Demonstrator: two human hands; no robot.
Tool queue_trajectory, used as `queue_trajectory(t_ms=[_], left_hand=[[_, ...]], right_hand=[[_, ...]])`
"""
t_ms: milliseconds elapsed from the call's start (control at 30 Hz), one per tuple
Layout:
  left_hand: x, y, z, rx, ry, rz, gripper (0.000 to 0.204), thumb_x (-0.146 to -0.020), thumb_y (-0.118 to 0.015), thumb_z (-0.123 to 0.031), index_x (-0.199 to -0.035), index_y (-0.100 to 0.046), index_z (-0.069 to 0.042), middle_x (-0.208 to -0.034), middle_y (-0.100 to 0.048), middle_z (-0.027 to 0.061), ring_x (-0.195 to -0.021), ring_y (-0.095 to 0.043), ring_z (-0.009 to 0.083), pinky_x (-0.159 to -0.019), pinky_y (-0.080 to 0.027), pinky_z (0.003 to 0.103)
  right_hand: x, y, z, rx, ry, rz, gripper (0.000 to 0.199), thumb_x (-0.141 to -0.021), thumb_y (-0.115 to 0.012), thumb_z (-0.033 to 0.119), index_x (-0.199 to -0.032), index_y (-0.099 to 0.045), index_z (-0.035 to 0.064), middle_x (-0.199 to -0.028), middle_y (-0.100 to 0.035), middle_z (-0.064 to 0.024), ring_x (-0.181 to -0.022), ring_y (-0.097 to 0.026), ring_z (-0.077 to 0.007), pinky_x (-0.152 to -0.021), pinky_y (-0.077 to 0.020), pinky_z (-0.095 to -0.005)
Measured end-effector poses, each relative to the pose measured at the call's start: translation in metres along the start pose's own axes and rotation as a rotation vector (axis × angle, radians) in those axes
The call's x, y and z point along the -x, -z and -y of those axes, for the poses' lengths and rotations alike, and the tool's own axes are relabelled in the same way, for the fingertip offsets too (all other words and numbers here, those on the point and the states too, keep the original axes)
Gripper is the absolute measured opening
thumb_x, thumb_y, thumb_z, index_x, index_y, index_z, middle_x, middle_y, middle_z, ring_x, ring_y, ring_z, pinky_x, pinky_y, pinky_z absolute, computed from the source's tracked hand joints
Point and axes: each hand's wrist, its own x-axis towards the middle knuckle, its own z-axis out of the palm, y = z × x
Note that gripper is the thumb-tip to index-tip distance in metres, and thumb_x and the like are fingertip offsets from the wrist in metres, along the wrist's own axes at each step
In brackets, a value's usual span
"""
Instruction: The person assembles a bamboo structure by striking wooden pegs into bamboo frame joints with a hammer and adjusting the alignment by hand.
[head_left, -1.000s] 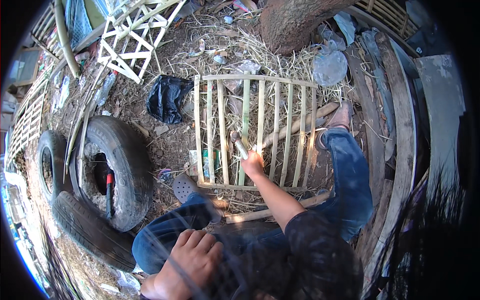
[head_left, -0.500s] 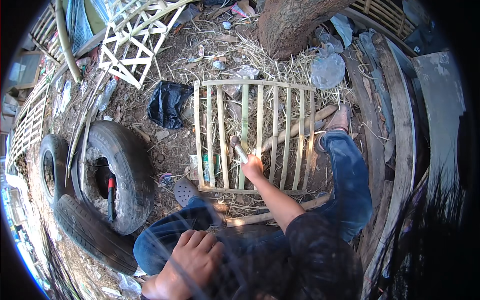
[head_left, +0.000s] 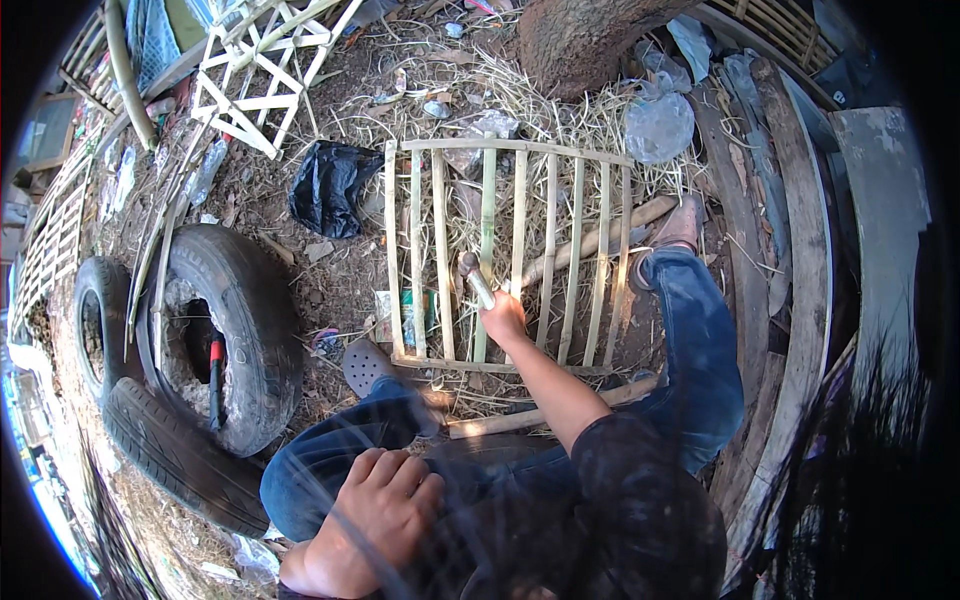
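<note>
A hammer (head_left: 480, 283) with a rounded dark head and a pale handle is gripped in my right hand (head_left: 505, 319), its head over the gap between two slats. Below it lies a flat frame of pale bamboo slats (head_left: 519, 215), joined to crosspieces at its far and near ends. My left hand (head_left: 380, 510) rests on my lap near my left knee with its fingers curled. Its palm is hidden, so I cannot see whether anything is in it.
Old tires (head_left: 265, 345) lie at the left, a red-and-black handled tool (head_left: 215, 380) inside one. A black plastic bag (head_left: 325, 190), bamboo lattice (head_left: 255, 105) and tree trunk (head_left: 570, 50) lie beyond. Long planks (head_left: 800, 230) line the right; a bamboo pole (head_left: 560, 408) lies near my legs.
The whole view has shifted slightly, so the ground and slatted frame sit higher in the picture. My right hand still holds the hammer above the slats; my left hand stays on my lap.
</note>
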Motion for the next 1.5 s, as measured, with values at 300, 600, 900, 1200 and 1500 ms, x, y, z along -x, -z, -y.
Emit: queue_trajectory(t_ms=[300,600,900,1200,1500], left_hand=[[-0.001,0.001,-0.003,0.003,0.029,0.011,0.016,-0.081,-0.057,-0.017,-0.093,-0.058,-0.006,-0.091,-0.055,0.007,-0.1,-0.055,0.0242,-0.093,-0.04,0.038],[-0.001,0.002,-0.001,-0.015,0.02,0.027,0.016,-0.082,-0.057,-0.017,-0.093,-0.058,-0.006,-0.091,-0.055,0.0067,-0.1,-0.055,0.0238,-0.093,-0.04,0.037],[0.0,0.002,-0.002,-0.01,0.022,0.007,0.017,-0.081,-0.058,-0.017,-0.093,-0.058,-0.006,-0.091,-0.055,0.0065,-0.1,-0.055,0.0237,-0.093,-0.039,0.037],[0.002,0.0,0.002,-0.013,0.051,-0.07,0.016,-0.076,-0.06,-0.016,-0.09,-0.06,-0.01,-0.093,-0.056,0.0056,-0.1,-0.055,0.0232,-0.092,-0.04,0.038],[0.004,-0.006,-0.001,-0.048,0.097,-0.064,0.017,-0.071,-0.063,-0.014,-0.088,-0.062,-0.01,-0.091,-0.057,0.0047,-0.099,-0.056,0.0217,-0.093,-0.042,0.037]], right_hand=[[-0.001,0.006,0.008,0.032,-0.009,0.059,0.022,-0.075,-0.072,0.019,-0.093,-0.069,0.0062,-0.086,-0.07,-0.0184,-0.084,-0.067,-0.0364,-0.077,-0.0535,-0.0451],[-0.003,0.004,0.007,0.015,-0.035,0.082,0.025,-0.074,-0.071,0.017,-0.096,-0.068,0.0048,-0.09,-0.069,-0.0201,-0.089,-0.067,-0.0372,-0.081,-0.0531,-0.0454],[-0.005,0.002,-0.003,-0.017,-0.04,0.046,0.027,-0.073,-0.073,0.021,-0.094,-0.068,0.0048,-0.087,-0.07,-0.0189,-0.086,-0.067,-0.0363,-0.079,-0.0529,-0.0447],[0.032,0.023,-0.004,-0.03,0.181,-0.006,0.032,-0.074,-0.074,0.016,-0.098,-0.064,-0.0026,-0.113,-0.058,-0.016,-0.099,-0.062,-0.0342,-0.087,-0.0509,-0.0392],[0.086,0.048,-0.016,-0.167,0.293,0.028,0.025,-0.072,-0.074,0.012,-0.092,-0.065,-0.0018,-0.102,-0.061,-0.0165,-0.092,-0.063,-0.0339,-0.083,-0.0516,-0.0401]])
